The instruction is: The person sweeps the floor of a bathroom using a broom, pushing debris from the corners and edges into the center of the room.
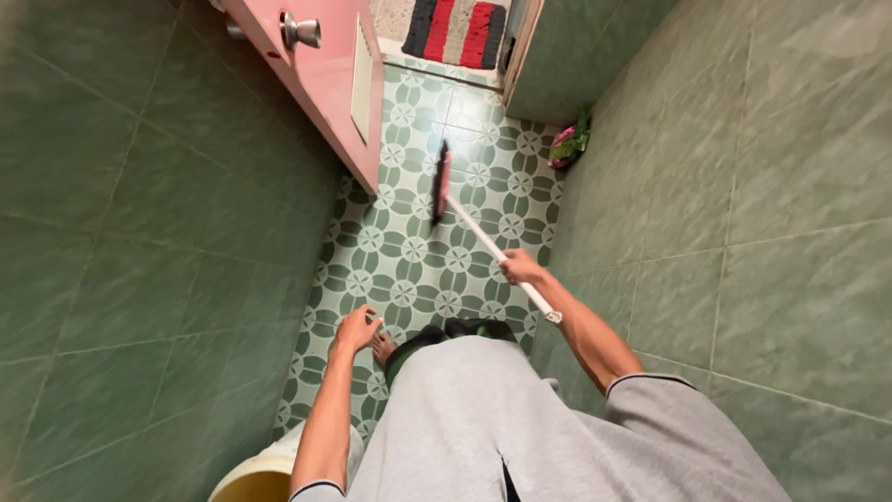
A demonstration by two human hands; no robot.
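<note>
Brush point(440, 182) in right hand point(519, 267); pink-green packet point(568, 144), maybe.

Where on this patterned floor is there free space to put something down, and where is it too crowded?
Bare patterned floor tile lies between the pink door and the white-handled scrub brush, which the right hand grips. More lies between the brush and the striped mat. It is crowded near the feet, the cream bucket and the empty left hand.

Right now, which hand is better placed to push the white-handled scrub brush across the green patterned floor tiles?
Right. The right hand already grips the white-handled scrub brush, whose head rests on the green patterned floor tiles; the left hand hangs empty.
</note>
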